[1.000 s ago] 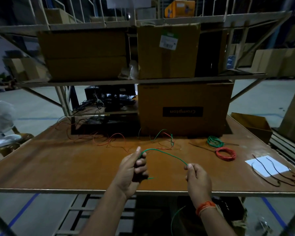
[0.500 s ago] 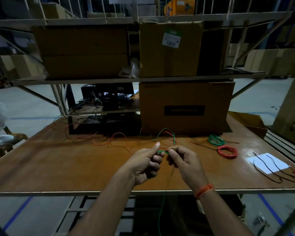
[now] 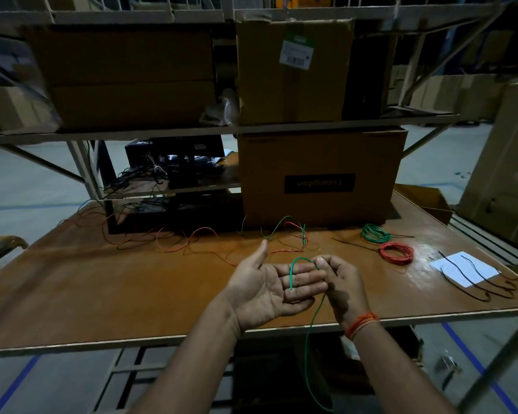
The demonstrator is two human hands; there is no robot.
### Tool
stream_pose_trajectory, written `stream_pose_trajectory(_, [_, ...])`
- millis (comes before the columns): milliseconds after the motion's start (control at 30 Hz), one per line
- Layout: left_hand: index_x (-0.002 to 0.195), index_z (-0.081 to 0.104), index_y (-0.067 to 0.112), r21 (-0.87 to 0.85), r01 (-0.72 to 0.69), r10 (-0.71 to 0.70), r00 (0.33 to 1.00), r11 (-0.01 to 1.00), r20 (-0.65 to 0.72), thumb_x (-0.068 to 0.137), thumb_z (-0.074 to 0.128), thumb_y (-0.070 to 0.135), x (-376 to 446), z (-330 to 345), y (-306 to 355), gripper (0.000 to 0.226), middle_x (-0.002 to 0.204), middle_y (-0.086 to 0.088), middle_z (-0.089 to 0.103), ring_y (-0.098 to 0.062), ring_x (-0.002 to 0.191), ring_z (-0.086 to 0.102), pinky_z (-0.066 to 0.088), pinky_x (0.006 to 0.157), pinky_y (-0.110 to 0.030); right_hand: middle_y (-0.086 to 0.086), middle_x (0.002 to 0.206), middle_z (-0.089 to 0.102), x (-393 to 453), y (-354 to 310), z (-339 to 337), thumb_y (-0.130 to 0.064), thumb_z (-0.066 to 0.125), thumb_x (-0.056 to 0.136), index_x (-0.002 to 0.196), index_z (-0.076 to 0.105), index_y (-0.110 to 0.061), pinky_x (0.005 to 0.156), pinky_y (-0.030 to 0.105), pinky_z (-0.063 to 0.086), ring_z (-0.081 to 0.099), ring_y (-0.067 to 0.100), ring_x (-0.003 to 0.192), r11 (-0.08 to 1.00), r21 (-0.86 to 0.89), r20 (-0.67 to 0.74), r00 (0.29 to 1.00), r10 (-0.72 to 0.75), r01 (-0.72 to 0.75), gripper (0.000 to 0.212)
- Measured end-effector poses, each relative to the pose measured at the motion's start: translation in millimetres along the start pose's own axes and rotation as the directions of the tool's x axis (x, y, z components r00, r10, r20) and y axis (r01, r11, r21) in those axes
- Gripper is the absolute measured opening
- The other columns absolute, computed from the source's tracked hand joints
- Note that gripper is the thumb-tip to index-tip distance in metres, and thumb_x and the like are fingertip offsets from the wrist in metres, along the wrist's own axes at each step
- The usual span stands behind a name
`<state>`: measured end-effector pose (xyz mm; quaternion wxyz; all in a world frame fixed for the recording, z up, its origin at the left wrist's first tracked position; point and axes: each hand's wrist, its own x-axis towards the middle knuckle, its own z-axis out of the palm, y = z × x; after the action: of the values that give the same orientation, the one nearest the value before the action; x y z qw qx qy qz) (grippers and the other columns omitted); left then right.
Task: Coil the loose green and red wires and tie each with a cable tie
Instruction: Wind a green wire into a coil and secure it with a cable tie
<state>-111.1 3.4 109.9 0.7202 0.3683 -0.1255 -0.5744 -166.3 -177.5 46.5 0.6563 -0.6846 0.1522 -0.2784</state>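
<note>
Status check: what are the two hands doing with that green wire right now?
Left hand open, palm up. Right hand pinching green wire, looping it over left fingers. Wire's tail hangs below table edge. Nothing in the way.

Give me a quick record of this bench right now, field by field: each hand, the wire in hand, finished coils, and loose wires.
left hand: palm up, fingers straight
right hand: pinches green wire
green wire: arcs over the left fingers, tail hangs below the table edge
finished coils: green coil, red coil, far right
loose wires: red and green, tangled at the back
cable ties: black, on white paper
</note>
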Motion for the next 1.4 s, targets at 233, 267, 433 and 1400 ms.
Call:
stream_pose_trajectory(233, [0.119, 0.067, 0.002, 0.01, -0.164, 0.163, 0.977, 0.986, -0.139, 0.106, 0.043, 0.014, 7, 4, 0, 0.03, 0.114, -0.015, 0.075, -0.023, 0.095, 0.076, 0.056, 0.087, -0.04, 0.012, 0.074, 0.059, -10, 2, 5, -0.019, 0.049, 0.104, 0.092, 0.068, -0.004, 0.066, 0.032, 0.044, 0.053, 0.018, 0.07, 0.999, -0.029, 0.02, 1.0, -0.014, 0.014, 0.028])
stream_pose_trajectory(267, [0.12, 0.065, 0.002, -0.017, -0.195, 0.191, 0.972, 0.981, -0.138, 0.106, 0.042, 0.014, 9, 4, 1, 0.029, 0.114, -0.014, 0.075, -0.022, 0.095, 0.076, 0.058, 0.084, -0.04, 0.006, 0.071, 0.057, -14, 3, 5, -0.024, 0.047, 0.105, 0.092, 0.068, -0.002, 0.063, 0.028, 0.043, 0.052, 0.014, 0.067, 1.0, -0.007, 0.036, 0.999, 0.001, -0.001, 0.033])
stream_pose_trajectory(433, [0.123, 0.062, 0.004, -0.193, -0.365, 0.34, 0.929, 0.911, -0.149, 0.108, 0.038, 0.019, 25, 7, 18, 0.032, 0.121, -0.012, 0.073, -0.025, 0.104, 0.074, 0.061, 0.076, -0.034, 0.002, 0.069, 0.062, -23, 20, -5, -0.016, 0.062, 0.098, 0.097, 0.067, -0.009, 0.063, 0.021, 0.047, 0.057, 0.016, 0.065, 0.99, -0.096, 0.177, 0.977, 0.123, -0.107, 0.009])
stream_pose_trajectory(1400, [0.078, 0.056, 0.016, 0.16, -0.273, 0.278, 0.961, 0.949, -0.008, 0.102, 0.042, 0.028, 53, 11, -44, 0.03, 0.051, 0.01, 0.023, -0.007, 0.041, 0.015, 0.02, 0.043, -0.023, -0.011, 0.099, 0.067, 10, -41, -82, -0.024, 0.065, 0.096, 0.109, 0.071, -0.026, 0.069, 0.023, 0.052, 0.062, 0.003, 0.09, 0.887, -0.269, 0.411, 0.878, -0.247, 0.375, 0.014])
